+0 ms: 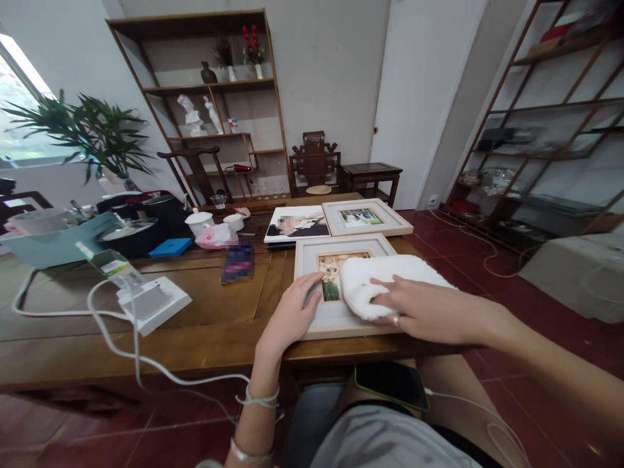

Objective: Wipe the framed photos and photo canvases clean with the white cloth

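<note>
A light wooden picture frame with a grey mat and a small photo lies flat near the front edge of the wooden table. My left hand rests flat on the frame's left side, fingers stretched out over the glass. My right hand presses a fluffy white cloth onto the frame's right part, fingers laid over the cloth. The cloth covers most of the photo's right side.
A second framed picture and an unframed print lie behind. A phone, a white power strip with cables, teaware and a blue box sit left. A dark phone rests on my lap. Shelves line the walls.
</note>
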Tool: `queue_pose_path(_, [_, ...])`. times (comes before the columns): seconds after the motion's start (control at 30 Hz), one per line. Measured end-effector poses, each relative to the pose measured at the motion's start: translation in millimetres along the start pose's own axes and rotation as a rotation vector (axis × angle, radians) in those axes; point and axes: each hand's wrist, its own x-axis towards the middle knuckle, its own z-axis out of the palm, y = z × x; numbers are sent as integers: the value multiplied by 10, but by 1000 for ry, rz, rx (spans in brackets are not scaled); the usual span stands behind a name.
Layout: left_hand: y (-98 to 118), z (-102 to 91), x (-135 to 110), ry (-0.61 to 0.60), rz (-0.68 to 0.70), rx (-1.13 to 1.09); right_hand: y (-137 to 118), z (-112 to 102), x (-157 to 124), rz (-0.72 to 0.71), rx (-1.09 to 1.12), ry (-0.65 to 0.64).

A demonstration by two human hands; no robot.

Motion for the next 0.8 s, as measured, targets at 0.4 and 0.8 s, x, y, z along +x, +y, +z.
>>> queue_pose_path(0.4, [-25, 5, -7, 11, 17, -13, 493, 252, 433, -3, -114, 163])
queue_pose_path(0.8, [-10, 0, -9, 0, 7, -17, 570, 197, 690, 0, -98, 98])
